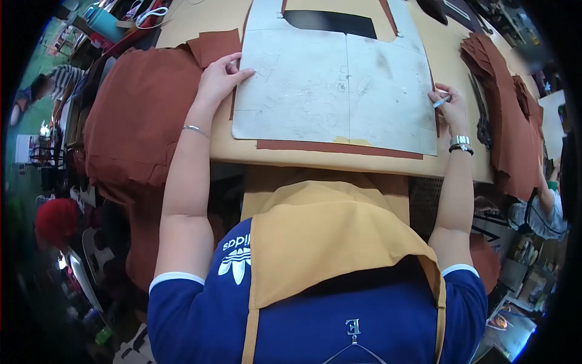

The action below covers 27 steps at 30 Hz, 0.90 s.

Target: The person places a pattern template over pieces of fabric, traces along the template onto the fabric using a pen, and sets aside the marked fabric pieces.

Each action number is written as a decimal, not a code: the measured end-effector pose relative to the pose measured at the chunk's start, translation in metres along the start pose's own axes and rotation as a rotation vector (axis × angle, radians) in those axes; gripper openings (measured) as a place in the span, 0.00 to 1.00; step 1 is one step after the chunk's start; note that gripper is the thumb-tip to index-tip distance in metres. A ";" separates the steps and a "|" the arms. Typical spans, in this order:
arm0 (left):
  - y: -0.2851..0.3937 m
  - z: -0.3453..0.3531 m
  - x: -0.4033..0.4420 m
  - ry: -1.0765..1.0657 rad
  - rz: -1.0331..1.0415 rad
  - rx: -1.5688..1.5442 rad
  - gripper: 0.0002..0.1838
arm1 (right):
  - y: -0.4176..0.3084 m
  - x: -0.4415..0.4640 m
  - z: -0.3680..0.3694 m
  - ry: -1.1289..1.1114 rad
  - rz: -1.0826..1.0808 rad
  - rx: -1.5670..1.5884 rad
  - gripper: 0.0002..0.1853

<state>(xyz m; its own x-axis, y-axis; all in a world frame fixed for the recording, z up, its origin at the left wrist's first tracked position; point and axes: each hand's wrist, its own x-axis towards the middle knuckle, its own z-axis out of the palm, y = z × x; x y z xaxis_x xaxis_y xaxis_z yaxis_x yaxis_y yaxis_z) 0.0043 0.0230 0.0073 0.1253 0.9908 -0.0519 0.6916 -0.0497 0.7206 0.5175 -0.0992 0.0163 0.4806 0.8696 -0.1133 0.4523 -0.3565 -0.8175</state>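
A large pale pattern template with a cut-out at its far side lies flat on reddish-brown fabric, which shows along its edges. At the template's left edge rests my left hand, thumb and forefinger apart, the thumb on the template and the other fingers near the fabric border. My right hand is closed on a short white marking pen beside the template's right edge; the pen's tip is too small to make out.
Piled brown fabric drapes over the table's left side. More folded brown fabric hangs at the right, next to dark scissors. A white cable lies at the far left. The tan table's edge runs before me. Other people are at both sides.
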 end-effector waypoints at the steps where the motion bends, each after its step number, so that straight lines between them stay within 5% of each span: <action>1: 0.000 0.000 0.000 0.000 -0.003 -0.007 0.35 | -0.002 -0.001 0.000 0.003 -0.003 -0.010 0.22; 16: -0.006 0.001 0.002 0.020 0.052 0.036 0.33 | -0.009 -0.003 -0.003 -0.028 0.022 0.002 0.23; 20: -0.027 0.003 0.016 -0.036 0.100 -0.110 0.32 | 0.032 0.022 -0.004 0.056 -0.147 -0.151 0.22; 24: -0.001 -0.002 0.007 -0.073 -0.010 -0.090 0.32 | 0.017 0.004 -0.007 0.035 -0.017 0.086 0.19; 27: 0.038 0.013 0.002 0.126 0.390 -0.129 0.31 | -0.009 0.004 -0.001 0.085 0.045 0.359 0.18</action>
<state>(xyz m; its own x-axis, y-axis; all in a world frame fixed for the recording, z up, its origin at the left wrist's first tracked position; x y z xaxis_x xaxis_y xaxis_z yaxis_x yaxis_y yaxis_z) 0.0403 0.0217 0.0259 0.2665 0.9090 0.3205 0.5138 -0.4153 0.7507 0.5160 -0.0930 0.0241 0.5618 0.8187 -0.1184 0.1440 -0.2377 -0.9606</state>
